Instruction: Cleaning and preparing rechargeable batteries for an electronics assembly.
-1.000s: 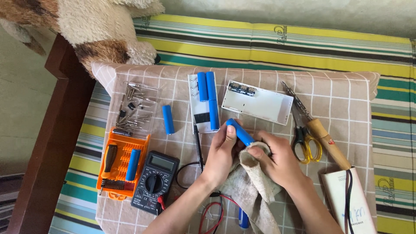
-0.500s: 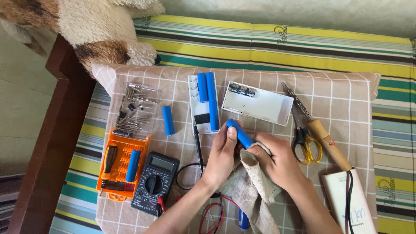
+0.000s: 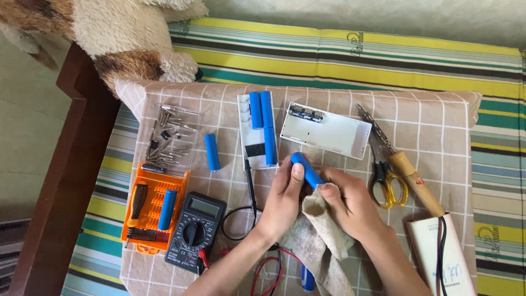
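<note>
Now the left hand (image 3: pixel 284 200) pinches a blue cylindrical battery cell (image 3: pixel 307 171) by its upper end while the right hand (image 3: pixel 350 205) clamps a beige rag (image 3: pixel 323 241) round its lower end, seemingly wiping it; finishing probably needs a steady twist.

Grey multimeter screen (image 3: pixel 203 207), white box (image 3: pixel 438 257)

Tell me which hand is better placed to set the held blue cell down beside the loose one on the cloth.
Left, probably. The left hand grips the blue cell by its upper end and lies nearer the loose cell. The right hand is wrapped in the rag.
</note>
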